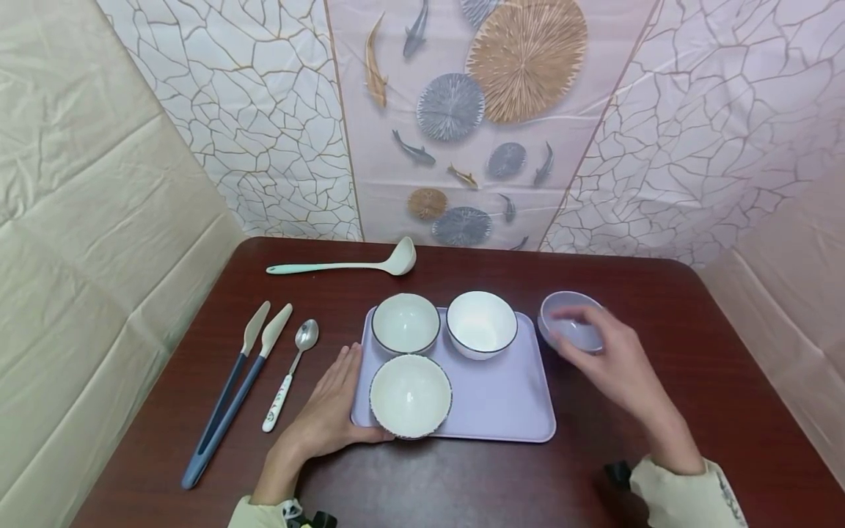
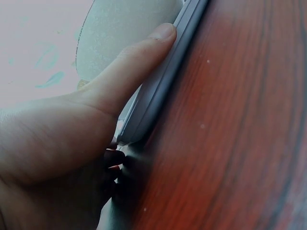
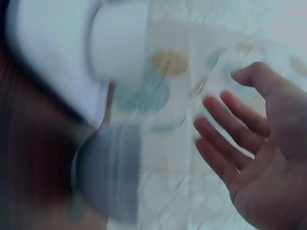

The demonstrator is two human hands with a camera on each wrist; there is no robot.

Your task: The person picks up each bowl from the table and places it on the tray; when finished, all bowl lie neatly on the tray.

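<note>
A lavender tray point(image 1: 498, 400) lies on the table with three bowls on its left and back parts: a pale bowl point(image 1: 405, 323) at back left, a white dark-rimmed bowl point(image 1: 482, 323) beside it, and a cream bowl point(image 1: 411, 396) at front left. My left hand point(image 1: 333, 407) rests against the tray's left side, fingers straight, thumb along the front edge by the cream bowl. Right of the tray stands a small lavender bowl point(image 1: 581, 334). Over that bowl hovers my right hand point(image 1: 617, 363), fingers spread and slightly bent; the right wrist view shows them apart from the bowl point(image 3: 108, 172).
On the left lie blue-handled tongs point(image 1: 227, 411) with pale tips and a spoon point(image 1: 284, 389) with a white handle. A ladle point(image 1: 350, 265) with a mint handle lies at the back. Patterned cloth point(image 1: 462, 147) hangs behind the dark wooden table point(image 1: 502, 484).
</note>
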